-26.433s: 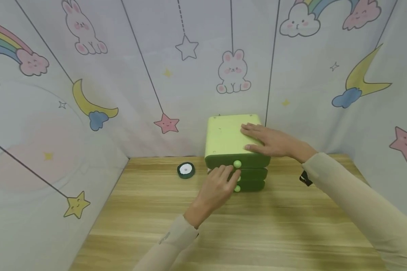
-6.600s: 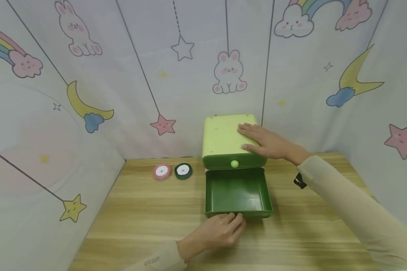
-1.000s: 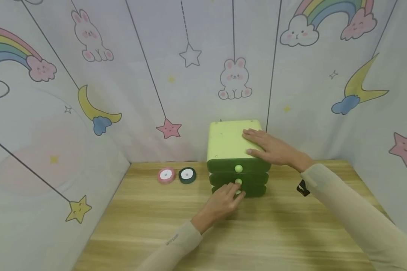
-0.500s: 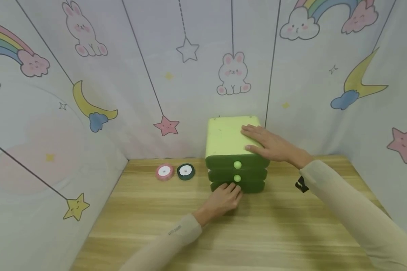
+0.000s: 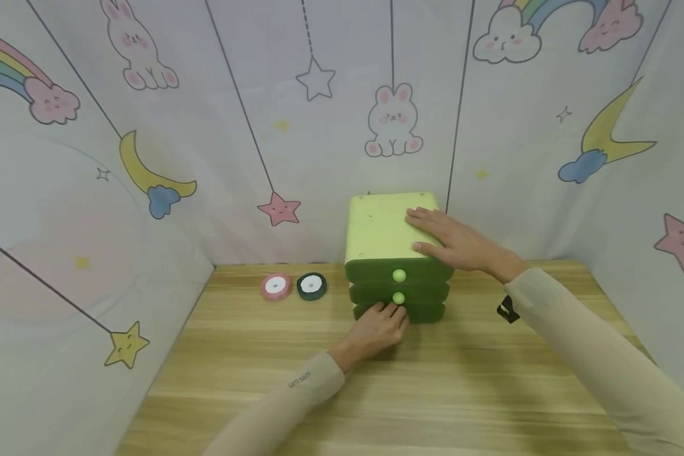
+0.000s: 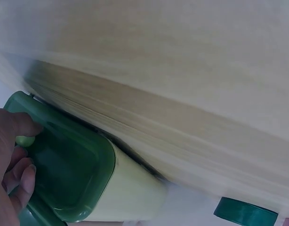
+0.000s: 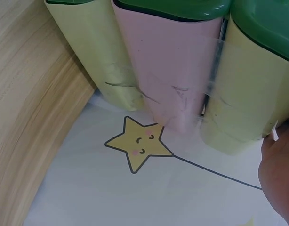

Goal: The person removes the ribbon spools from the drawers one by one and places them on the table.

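A small drawer cabinet [image 5: 390, 228] with a light green top and three dark green drawer fronts stands against the back wall. All its drawers are closed. My left hand [image 5: 376, 329] is at the bottom drawer [image 5: 427, 313], whose round knob it covers in the head view. In the left wrist view, thumb and fingers pinch that pale green knob [image 6: 25, 141]. My right hand [image 5: 458, 240] rests flat on the cabinet top with its fingers straight. The right wrist view shows the cabinet's side, with a pink middle section [image 7: 172, 61] between pale green ones and clear tape across them.
Left of the cabinet, a pink ribbon spool [image 5: 276, 287] and a dark green ribbon spool [image 5: 311, 287] lie side by side on the wooden table [image 5: 251, 354]. A small black object [image 5: 508, 310] lies right of it, partly behind the right sleeve. Printed fabric walls surround the table.
Since the older frames, the pink spool has appeared beside the green one and the pulled-out middle drawer has closed. Within the last second, my left hand has closed over the bottom knob.
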Demonstrator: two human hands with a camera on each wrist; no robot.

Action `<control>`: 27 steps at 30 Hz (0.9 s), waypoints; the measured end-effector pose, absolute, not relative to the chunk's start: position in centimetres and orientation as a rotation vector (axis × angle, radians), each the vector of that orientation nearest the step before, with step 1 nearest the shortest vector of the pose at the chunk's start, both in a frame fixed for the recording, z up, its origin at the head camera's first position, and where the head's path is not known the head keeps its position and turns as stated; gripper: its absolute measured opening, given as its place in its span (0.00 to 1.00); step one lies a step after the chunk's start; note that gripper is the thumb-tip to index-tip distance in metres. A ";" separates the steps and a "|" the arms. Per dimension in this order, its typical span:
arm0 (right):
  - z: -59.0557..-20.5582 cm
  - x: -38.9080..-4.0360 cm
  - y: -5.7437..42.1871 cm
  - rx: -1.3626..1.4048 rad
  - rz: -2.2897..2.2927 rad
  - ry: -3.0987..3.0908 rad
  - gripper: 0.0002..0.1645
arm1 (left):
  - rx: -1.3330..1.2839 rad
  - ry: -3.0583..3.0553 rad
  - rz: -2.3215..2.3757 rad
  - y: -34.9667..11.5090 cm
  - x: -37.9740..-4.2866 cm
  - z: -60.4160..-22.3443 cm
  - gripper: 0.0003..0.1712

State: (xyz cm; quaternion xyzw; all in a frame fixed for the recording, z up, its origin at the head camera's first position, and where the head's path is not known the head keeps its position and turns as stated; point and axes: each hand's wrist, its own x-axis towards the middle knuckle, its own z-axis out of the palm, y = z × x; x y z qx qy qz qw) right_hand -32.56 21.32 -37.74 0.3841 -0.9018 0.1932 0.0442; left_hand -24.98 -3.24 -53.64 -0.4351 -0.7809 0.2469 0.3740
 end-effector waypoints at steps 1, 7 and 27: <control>-37.7 -32.5 21.3 1.175 0.588 -2.755 0.42 | -1.116 -2.002 0.635 -3.2 -25.0 -53.7 0.06; -37.6 -32.5 21.4 1.167 0.586 -2.753 0.42 | -1.141 -2.013 0.713 -3.3 -25.2 -53.8 0.08; -37.6 -32.3 21.3 1.161 0.599 -2.772 0.42 | -1.219 -1.953 0.761 -3.9 -25.9 -53.8 0.12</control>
